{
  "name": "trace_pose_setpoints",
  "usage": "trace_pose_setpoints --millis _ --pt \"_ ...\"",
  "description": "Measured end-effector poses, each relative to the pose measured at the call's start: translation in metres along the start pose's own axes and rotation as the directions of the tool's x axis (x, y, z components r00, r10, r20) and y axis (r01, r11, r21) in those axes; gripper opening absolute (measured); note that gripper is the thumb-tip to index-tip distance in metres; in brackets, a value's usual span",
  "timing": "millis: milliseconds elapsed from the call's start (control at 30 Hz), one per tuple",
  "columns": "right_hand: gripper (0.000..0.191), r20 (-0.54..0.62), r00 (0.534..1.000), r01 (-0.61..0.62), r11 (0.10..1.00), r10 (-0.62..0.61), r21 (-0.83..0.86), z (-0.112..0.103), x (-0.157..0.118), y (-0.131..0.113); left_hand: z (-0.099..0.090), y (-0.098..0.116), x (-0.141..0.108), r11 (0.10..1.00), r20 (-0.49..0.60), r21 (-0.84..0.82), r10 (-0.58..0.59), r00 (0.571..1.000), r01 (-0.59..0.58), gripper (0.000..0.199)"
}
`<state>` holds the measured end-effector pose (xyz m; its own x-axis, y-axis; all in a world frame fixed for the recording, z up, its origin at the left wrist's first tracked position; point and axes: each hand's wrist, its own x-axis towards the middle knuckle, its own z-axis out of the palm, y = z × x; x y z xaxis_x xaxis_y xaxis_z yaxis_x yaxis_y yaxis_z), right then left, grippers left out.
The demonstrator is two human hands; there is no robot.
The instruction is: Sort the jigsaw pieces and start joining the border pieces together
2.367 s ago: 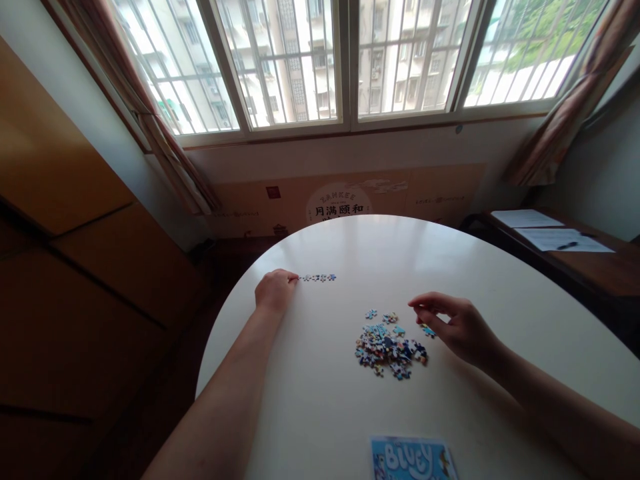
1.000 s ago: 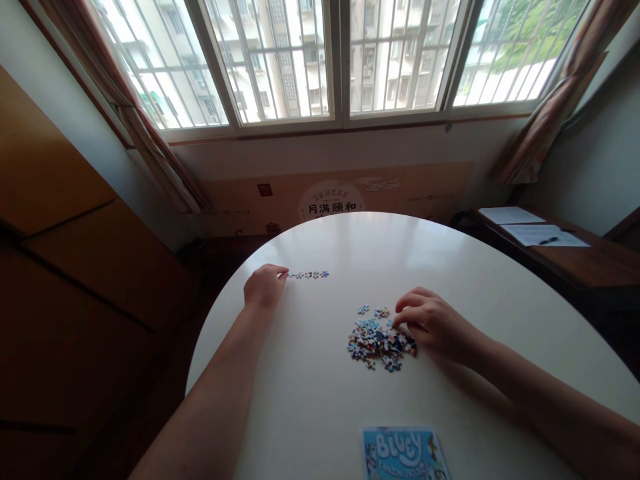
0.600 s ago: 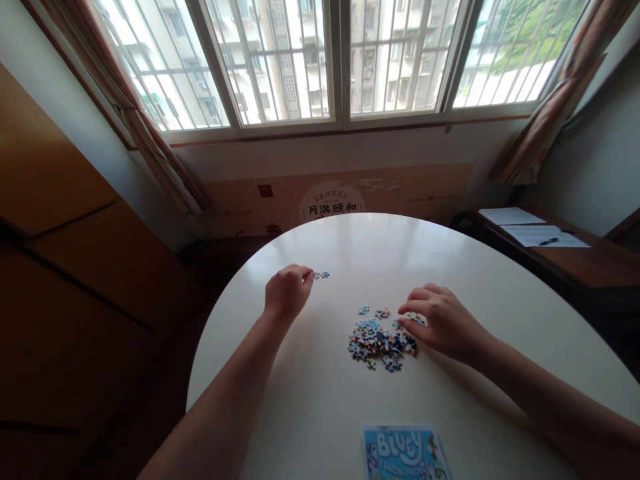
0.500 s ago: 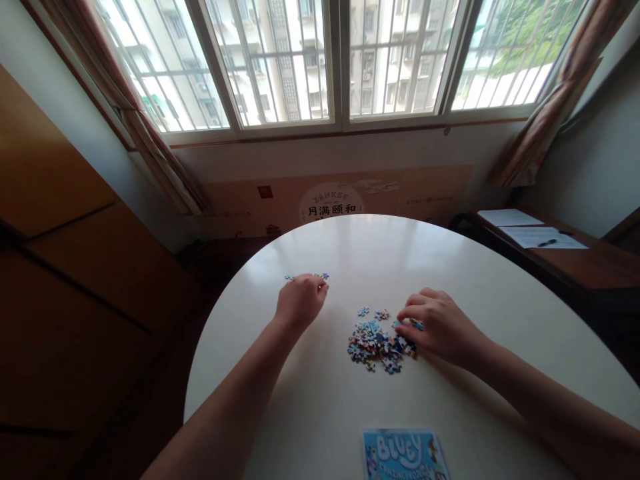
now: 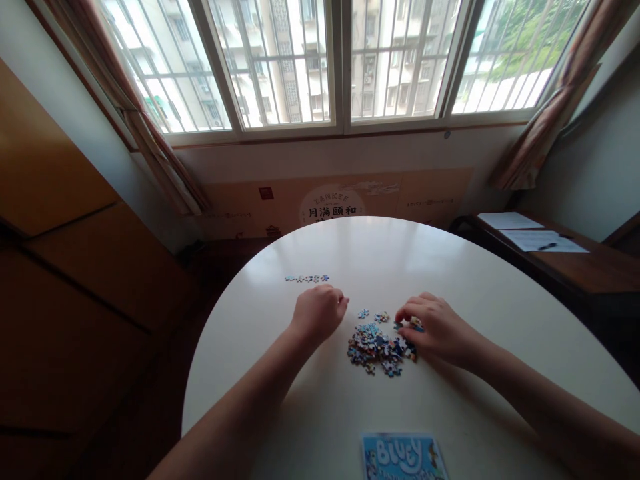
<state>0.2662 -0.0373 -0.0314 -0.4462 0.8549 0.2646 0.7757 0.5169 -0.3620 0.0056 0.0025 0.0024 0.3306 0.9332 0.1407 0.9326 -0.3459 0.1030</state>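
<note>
The left hand (image 5: 320,311) has moved from the puzzle row (image 5: 307,279) toward the pile (image 5: 376,347)

Curtains (image 5: 543,130), barred window (image 5: 393,63) and round table (image 5: 370,257) suggest a home.

Puzzle pieces (image 5: 376,341), blue picture (image 5: 404,457) on white table (image 5: 395,257)

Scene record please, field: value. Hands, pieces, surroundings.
puzzle pile: heaped on white table; loose pieces beside it
puzzle row: line of pieces, left of and beyond pile
left grip: between row and pile; contents unclear
right grip: at pile's right, fingers by loose pieces; hold unclear
blue "Bluey" item: nearer than pile, cut off by frame bottom
</note>
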Motion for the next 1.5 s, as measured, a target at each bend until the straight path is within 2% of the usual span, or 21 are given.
trace_pose_setpoints --millis 67,200,267,367,500,767,1300,1500 --pt "0.008 -0.007 1.0 -0.008 1.0 0.009 0.025 0.0 -0.001 0.001 -0.005 -0.021 0.004 0.993 -0.074 0.027 -0.115 0.991 0.117 0.03" --pt "0.01 0.029 0.999 -0.035 0.992 0.032 0.12 -0.002 -0.003 0.001 -0.008 -0.082 0.013 0.936 -0.193 0.007 -0.343 0.919 0.351 0.03" --pt "0.012 0.038 0.999 -0.045 0.983 0.039 0.176 -0.002 -0.004 0.0 -0.002 -0.108 0.017 0.91 -0.186 -0.006 -0.407 0.894 0.414 0.033" --pt "0.011 -0.009 0.999 -0.033 0.975 0.036 0.221 -0.003 -0.005 -0.002 0.011 -0.129 0.022 0.908 -0.152 -0.027 -0.416 0.896 0.417 0.032" --pt "0.01 -0.105 0.993 -0.028 0.972 0.054 0.235 -0.005 -0.005 -0.003 0.021 -0.131 0.025 0.921 -0.151 -0.024 -0.387 0.91 0.388 0.031" --pt "0.01 -0.195 0.979 -0.013 0.967 0.065 0.256 -0.003 -0.005 -0.002 0.025 -0.13 0.027 0.92 -0.167 -0.02 -0.389 0.906 0.392 0.028" --pt "0.011 -0.229 0.972 0.004 0.969 0.054 0.246 0.0 -0.005 -0.001 0.029 -0.129 0.029 0.908 -0.188 -0.041 -0.417 0.889 0.417 0.025" --pt "0.013 -0.252 0.965 0.002 0.958 0.073 0.286 0.0 -0.005 -0.001 0.021 -0.128 0.026 0.918 -0.248 -0.067 -0.395 0.885 0.391 0.038"
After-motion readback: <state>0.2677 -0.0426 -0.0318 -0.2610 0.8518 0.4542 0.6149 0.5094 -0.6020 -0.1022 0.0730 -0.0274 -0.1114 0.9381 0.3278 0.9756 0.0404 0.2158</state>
